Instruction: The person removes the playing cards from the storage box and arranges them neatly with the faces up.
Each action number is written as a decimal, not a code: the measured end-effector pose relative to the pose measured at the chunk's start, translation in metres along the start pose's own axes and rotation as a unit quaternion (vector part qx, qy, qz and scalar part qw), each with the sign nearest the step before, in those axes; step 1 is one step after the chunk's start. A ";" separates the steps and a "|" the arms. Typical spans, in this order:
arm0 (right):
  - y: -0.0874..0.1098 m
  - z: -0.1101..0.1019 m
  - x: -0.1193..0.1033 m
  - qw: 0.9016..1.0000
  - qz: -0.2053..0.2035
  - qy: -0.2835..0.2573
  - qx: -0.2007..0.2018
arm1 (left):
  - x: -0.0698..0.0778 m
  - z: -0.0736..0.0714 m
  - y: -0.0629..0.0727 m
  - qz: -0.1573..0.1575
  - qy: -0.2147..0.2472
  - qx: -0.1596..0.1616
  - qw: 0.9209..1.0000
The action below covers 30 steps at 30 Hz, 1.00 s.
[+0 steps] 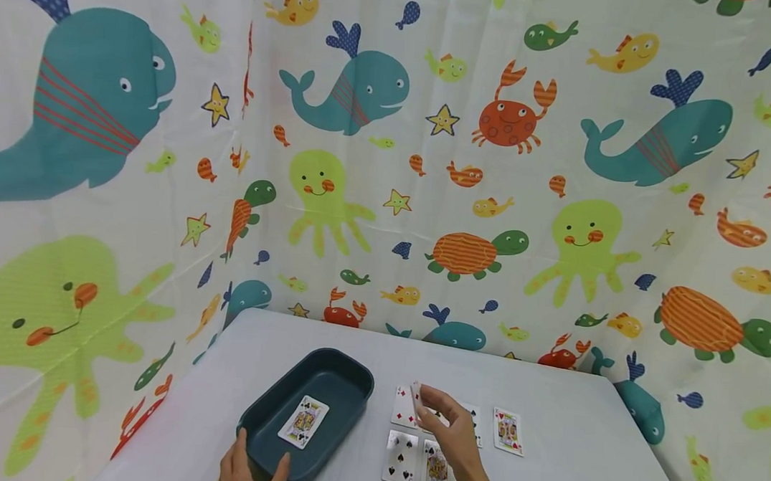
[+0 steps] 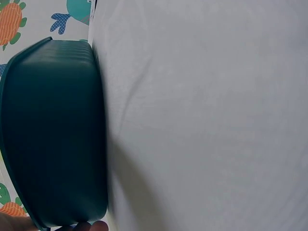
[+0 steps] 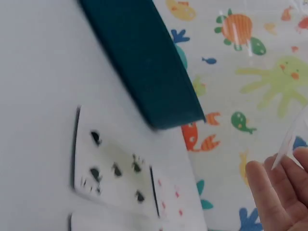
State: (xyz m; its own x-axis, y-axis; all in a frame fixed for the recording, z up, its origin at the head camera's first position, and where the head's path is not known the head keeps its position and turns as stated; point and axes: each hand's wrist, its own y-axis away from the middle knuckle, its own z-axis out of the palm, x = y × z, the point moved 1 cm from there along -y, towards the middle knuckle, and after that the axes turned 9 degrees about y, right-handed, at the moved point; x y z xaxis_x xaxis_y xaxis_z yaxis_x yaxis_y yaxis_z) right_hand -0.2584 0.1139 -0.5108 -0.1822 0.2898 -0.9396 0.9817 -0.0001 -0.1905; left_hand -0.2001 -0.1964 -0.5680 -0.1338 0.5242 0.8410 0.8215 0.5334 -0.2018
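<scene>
Two grips are shown at a white tabletop (image 1: pixel 558 420). The right hand (image 1: pixel 450 419) has thumb and fingers together on the held card (image 1: pixel 416 396), raised and turned nearly edge-on to the head view, so that we cannot read its face. The left hand (image 1: pixel 240 471) grips the near end of the teal tray (image 1: pixel 337 382), fingertips against its outer wall. One court card (image 1: pixel 304 421) lies face up inside the tray. To the tray's right, we see the diamond card (image 1: pixel 403 408), the spade card (image 1: pixel 400 458), the lower court card (image 1: pixel 438 469), the heart court card (image 1: pixel 508 431) and a part-hidden card (image 1: pixel 477 420), all on the tabletop.

We judge a slip the likeliest fault: the held card is thin, and loosened fingertips would let it drop among those below. The right wrist shows close by the lower court card, so a dip of the forearm might push that card askew. If the held card were carried low toward the tray, we would expect the wall to catch it; an uneven pull by the left hand could swing the tray.
</scene>
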 end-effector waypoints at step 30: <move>0.047 -0.083 0.058 0.968 0.073 0.237 0.020 | 0.006 -0.005 -0.001 -0.014 0.002 -0.024 1.000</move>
State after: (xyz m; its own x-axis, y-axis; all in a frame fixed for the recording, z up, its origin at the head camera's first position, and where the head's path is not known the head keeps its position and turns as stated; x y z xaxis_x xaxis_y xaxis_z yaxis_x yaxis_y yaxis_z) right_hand -0.2186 0.2100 -0.5503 0.0142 0.6912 -0.7225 0.9904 -0.1093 -0.0850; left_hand -0.1989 -0.1966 -0.5605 -0.1544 0.5062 0.8484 0.8428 0.5157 -0.1543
